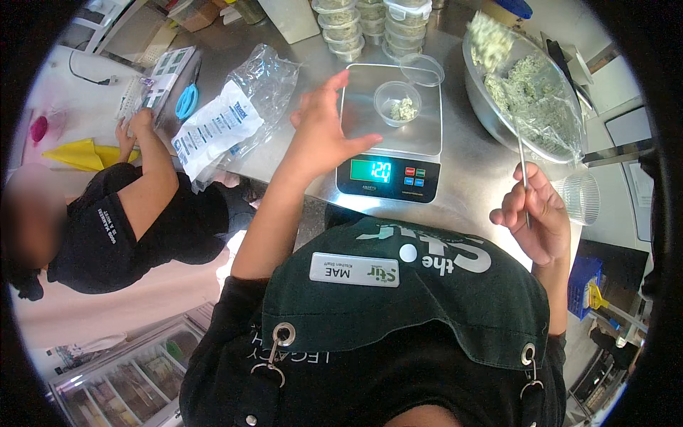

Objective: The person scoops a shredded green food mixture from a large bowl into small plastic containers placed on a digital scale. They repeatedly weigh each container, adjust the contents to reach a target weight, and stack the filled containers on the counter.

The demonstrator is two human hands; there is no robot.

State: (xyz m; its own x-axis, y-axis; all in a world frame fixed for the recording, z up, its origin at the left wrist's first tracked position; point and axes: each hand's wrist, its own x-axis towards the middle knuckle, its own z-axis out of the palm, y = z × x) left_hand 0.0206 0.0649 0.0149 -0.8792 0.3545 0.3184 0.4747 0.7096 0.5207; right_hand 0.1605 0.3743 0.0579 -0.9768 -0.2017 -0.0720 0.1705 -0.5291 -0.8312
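Observation:
On the steel plate of a digital kitchen scale (355,131) stands a small clear plastic cup (381,107) with a little pale green, creamy food (405,109) in it. My left hand (325,125) is spread over the plate's left edge, beside the cup and holding nothing. My right hand (536,213) grips the thin metal handle of a utensil (523,155), whose far end carries a blurred clump of the food (488,40) over a large steel bowl (483,115). More of the mixture lies in the bowl, partly under clear film. A clear round lid (421,69) overlaps the scale's far right corner.
Stacked, filled tubs (341,32) stand behind the scale. Left of it lie a printed plastic bag (224,125) and blue-handled scissors (187,101). A co-worker (128,213) has both hands at the counter, far left. A clear ribbed container (581,197) is right of my right hand.

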